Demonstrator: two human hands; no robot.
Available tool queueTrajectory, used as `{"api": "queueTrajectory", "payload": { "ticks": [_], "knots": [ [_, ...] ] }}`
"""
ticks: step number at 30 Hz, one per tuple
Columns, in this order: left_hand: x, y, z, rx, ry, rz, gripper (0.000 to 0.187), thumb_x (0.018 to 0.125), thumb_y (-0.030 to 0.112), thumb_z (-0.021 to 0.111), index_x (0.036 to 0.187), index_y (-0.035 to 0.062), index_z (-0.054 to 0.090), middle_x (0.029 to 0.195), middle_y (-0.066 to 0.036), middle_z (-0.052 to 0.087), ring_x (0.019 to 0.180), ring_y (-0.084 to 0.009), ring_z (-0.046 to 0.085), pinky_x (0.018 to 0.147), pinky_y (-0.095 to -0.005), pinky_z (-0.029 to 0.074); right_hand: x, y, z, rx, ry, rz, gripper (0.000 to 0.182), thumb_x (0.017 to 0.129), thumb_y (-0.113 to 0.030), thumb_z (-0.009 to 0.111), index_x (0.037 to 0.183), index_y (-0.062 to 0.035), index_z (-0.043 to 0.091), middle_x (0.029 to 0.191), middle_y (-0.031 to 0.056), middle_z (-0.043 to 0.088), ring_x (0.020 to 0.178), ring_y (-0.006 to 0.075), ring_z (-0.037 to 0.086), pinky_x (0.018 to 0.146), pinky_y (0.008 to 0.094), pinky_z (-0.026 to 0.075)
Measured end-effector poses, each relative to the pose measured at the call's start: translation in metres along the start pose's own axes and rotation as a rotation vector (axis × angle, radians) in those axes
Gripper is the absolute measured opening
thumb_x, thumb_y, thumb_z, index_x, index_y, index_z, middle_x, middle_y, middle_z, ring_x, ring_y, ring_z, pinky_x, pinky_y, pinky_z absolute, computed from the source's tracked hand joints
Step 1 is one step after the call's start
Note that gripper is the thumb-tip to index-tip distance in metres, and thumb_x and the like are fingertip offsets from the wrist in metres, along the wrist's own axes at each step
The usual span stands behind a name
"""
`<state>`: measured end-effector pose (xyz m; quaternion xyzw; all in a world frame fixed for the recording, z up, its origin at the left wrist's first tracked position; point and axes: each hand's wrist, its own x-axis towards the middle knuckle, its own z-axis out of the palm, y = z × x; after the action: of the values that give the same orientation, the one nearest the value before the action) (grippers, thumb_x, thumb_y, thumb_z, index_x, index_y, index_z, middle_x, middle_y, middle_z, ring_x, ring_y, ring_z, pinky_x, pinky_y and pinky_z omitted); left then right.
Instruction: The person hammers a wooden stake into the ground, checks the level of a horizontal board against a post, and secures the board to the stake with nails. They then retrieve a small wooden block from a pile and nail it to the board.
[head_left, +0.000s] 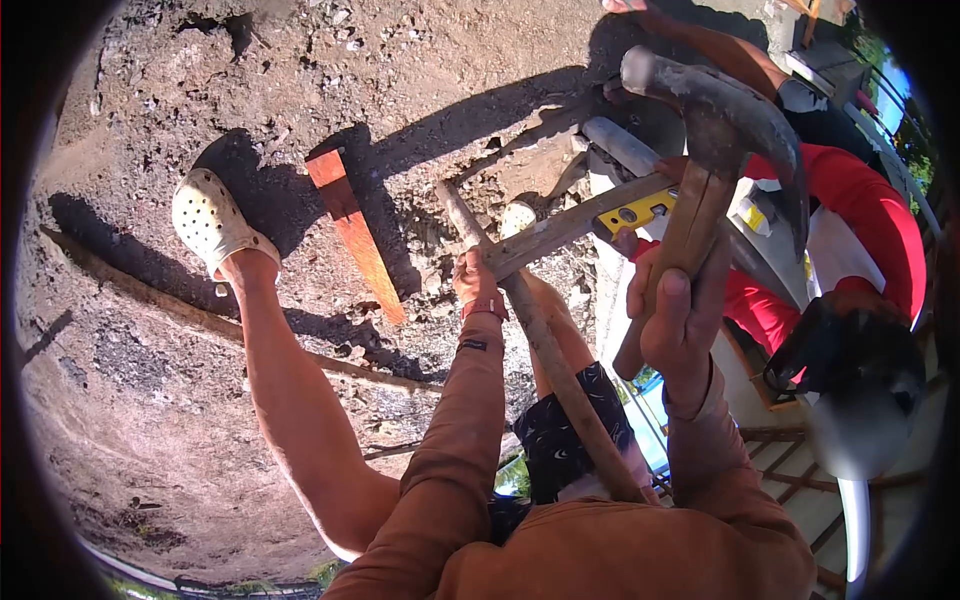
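Note:
My right hand (685,315) is wrapped around the wooden handle of a claw hammer (740,120), raised with its metal head at the upper right. My left hand (468,278) grips a slim wooden pole (560,375) where it crosses the end of a wooden board (580,228). The pole slants from my body up past that hand. Along the board, toward the right, lies a yellow spirit level (638,212), and the fingers of a person in red sleeves are close to it. My hammer handle partly hides that area.
A person in red sleeves (890,220) and a dark cap bends close on the right. Another person's arm (715,40) reaches in at the top. A reddish plank (355,235) lies on stony ground beside my cream clog (212,215). A long thin pole (180,305) crosses the ground at left.

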<state>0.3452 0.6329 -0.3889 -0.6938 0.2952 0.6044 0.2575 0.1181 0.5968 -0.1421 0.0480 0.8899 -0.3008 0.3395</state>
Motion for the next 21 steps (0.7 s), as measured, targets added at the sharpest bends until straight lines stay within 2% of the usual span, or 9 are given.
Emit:
{"api": "queueTrajectory", "payload": {
  "ticks": [2, 3, 8, 10, 12, 14, 16, 20, 21],
  "knots": [
    [0.013, -0.028, -0.006, 0.397, 0.004, 0.361, 0.036, 0.086, 0.036, 0.043, 0.084, 0.003, 0.058, 0.086, -0.017, 0.059, 0.081, -0.0307, 0.056, 0.074, -0.0374, 0.044, -0.014, 0.058, 0.025, -0.338, -0.175, -0.08, 0.05, 0.09, -0.017, 0.042, 0.134, 0.0014, 0.026, 0.069, 0.0223, 0.057, 0.057, 0.0305, 0.059, 0.049, 0.0353, 0.044],
    [0.019, -0.048, -0.008, 0.176, -0.017, 0.253, 0.032, 0.085, 0.034, 0.044, 0.085, 0.0046, 0.059, 0.088, -0.016, 0.06, 0.082, -0.0306, 0.057, 0.074, -0.0377, 0.045, -0.019, 0.078, 0.031, -0.556, -0.68, 0.416, 0.052, 0.088, -0.017, 0.044, 0.133, 0.0013, 0.027, 0.072, 0.0278, 0.057, 0.068, 0.0418, 0.059, 0.056, 0.0421, 0.046],
    [0.013, -0.017, 0.004, -0.061, -0.016, 0.075, 0.035, 0.088, 0.035, 0.04, 0.089, 0.0069, 0.061, 0.089, -0.014, 0.061, 0.083, -0.0301, 0.057, 0.076, -0.0369, 0.044, 0.004, 0.022, -0.004, -0.271, -0.366, 0.365, 0.054, 0.09, -0.026, 0.045, 0.133, 0.0019, 0.029, 0.087, 0.0176, 0.062, 0.067, 0.03, 0.063, 0.058, 0.0348, 0.047],
    [0.008, 0.0, 0.005, -0.098, -0.035, -0.036, 0.036, 0.09, 0.034, 0.036, 0.09, 0.0088, 0.061, 0.089, -0.015, 0.061, 0.084, -0.0318, 0.056, 0.078, -0.0379, 0.043, 0.013, -0.022, -0.012, 0.038, -0.083, 0.139, 0.053, 0.093, -0.024, 0.04, 0.134, 0.0038, 0.023, 0.061, 0.0039, 0.047, 0.048, 0.0062, 0.044, 0.043, 0.0222, 0.036],
    [0.003, -0.003, -0.003, 0.491, -0.012, 0.395, 0.037, 0.091, 0.034, 0.033, 0.092, 0.0093, 0.06, 0.091, -0.017, 0.06, 0.084, -0.0348, 0.054, 0.076, -0.0402, 0.041, 0.023, -0.024, -0.008, 0.252, 0.055, -0.222, 0.054, 0.094, -0.024, 0.039, 0.135, 0.0035, 0.018, 0.062, 0.004, 0.049, 0.049, 0.0057, 0.045, 0.043, 0.021, 0.035],
    [0.034, -0.045, 0.004, 0.657, 0.033, 0.487, 0.046, 0.09, 0.04, 0.033, 0.086, 0.0049, 0.061, 0.088, -0.018, 0.061, 0.083, -0.0358, 0.055, 0.076, -0.0409, 0.041, -0.002, 0.019, 0.008, -0.205, -0.021, -0.044, 0.059, 0.09, -0.024, 0.043, 0.133, 0.0069, 0.017, 0.074, 0.0196, 0.058, 0.062, 0.0304, 0.06, 0.053, 0.0356, 0.045],
    [0.035, -0.048, 0.005, 0.314, 0.007, 0.258, 0.048, 0.088, 0.043, 0.035, 0.082, 0.0038, 0.062, 0.085, -0.018, 0.061, 0.082, -0.0364, 0.055, 0.077, -0.0413, 0.041, -0.026, 0.094, 0.034, -0.652, -0.76, 0.458, 0.056, 0.087, -0.019, 0.045, 0.135, -0.0017, 0.022, 0.089, 0.0296, 0.059, 0.078, 0.0419, 0.059, 0.069, 0.0419, 0.048],
    [0.058, -0.056, 0.008, 0.305, -0.061, 0.277, 0.039, 0.086, 0.037, 0.047, 0.106, 0.0037, 0.054, 0.095, -0.011, 0.062, 0.084, -0.0203, 0.059, 0.075, -0.0304, 0.048, 0.01, 0.039, 0.009, -0.411, -0.361, 0.194, 0.053, 0.089, -0.021, 0.045, 0.135, -0.0033, 0.025, 0.082, 0.0282, 0.059, 0.076, 0.0439, 0.059, 0.067, 0.045, 0.046],
    [0.042, -0.067, 0.0, 0.383, -0.082, 0.305, 0.04, 0.086, 0.038, 0.047, 0.105, 0.004, 0.055, 0.093, -0.01, 0.062, 0.083, -0.0202, 0.059, 0.076, -0.0305, 0.048, 0.016, 0.016, 0.005, -0.274, -0.244, 0.144, 0.051, 0.091, -0.02, 0.042, 0.135, -0.0015, 0.024, 0.074, 0.0193, 0.054, 0.067, 0.0307, 0.053, 0.062, 0.0368, 0.044]
  ]
}}
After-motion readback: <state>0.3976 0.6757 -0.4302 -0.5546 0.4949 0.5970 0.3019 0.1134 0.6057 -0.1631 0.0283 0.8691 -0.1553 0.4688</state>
